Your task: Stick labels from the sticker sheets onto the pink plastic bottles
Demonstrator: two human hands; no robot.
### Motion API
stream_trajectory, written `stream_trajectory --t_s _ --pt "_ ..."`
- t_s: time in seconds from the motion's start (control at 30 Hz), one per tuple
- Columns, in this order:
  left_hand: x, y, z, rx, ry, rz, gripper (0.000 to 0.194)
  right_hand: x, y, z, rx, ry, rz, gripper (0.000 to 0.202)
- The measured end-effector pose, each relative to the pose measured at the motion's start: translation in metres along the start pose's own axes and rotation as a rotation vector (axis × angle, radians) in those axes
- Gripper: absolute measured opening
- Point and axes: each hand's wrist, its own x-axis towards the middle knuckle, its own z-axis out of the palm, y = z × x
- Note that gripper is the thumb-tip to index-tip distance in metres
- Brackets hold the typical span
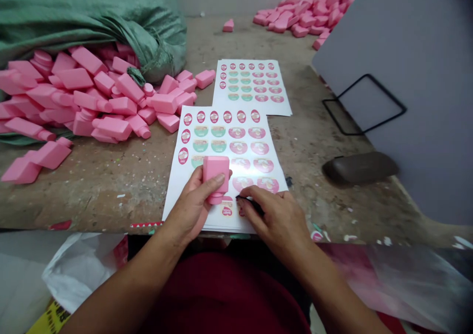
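A pink bottle (217,171) is held in my left hand (195,196), its neck pointing toward me and my thumb across its face. Under it lies a sheet of stickers (229,119) with rows of green, pink and red oval labels, reaching the table's front edge. My right hand (273,213) pinches a small black tool (251,204) over the lower right part of this sheet, its tip near the bottom labels. A second sticker sheet (253,85) lies just behind the first.
Many pink bottles (111,95) spill from a green sack (155,23) at the left. More bottles (306,11) are heaped at the back right. A grey panel (414,78) with a black wire frame (365,132) stands right, beside a dark case (360,168) on the table (121,191).
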Motion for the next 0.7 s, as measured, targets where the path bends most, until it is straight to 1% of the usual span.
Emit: stream_trajectory --t_s 0.1,0.2,0.37,0.57,0.7 --pt "-0.0005 -0.0001 -0.0017 0.009 -0.002 0.002 0.035 -0.0007 -0.0042 0.0007 -0.046 0.041 -0.012 0.014" --pt "-0.0020 0.0009 -0.0014 0.014 0.001 -0.001 0.035 -0.0003 -0.0059 0.0012 -0.064 0.053 -0.013 0.016" --pt "-0.0041 0.0016 -0.0002 0.037 0.000 -0.004 0.037 0.0016 -0.0069 0.0011 -0.102 0.010 -0.013 0.018" --pt "-0.0045 0.0009 -0.0015 0.052 -0.005 -0.005 0.036 0.0033 -0.0101 0.0004 -0.200 0.001 -0.009 0.018" --pt "-0.0042 0.0000 -0.0019 0.022 -0.018 -0.014 0.035 0.0057 -0.0092 -0.0005 -0.117 -0.062 0.025 0.018"
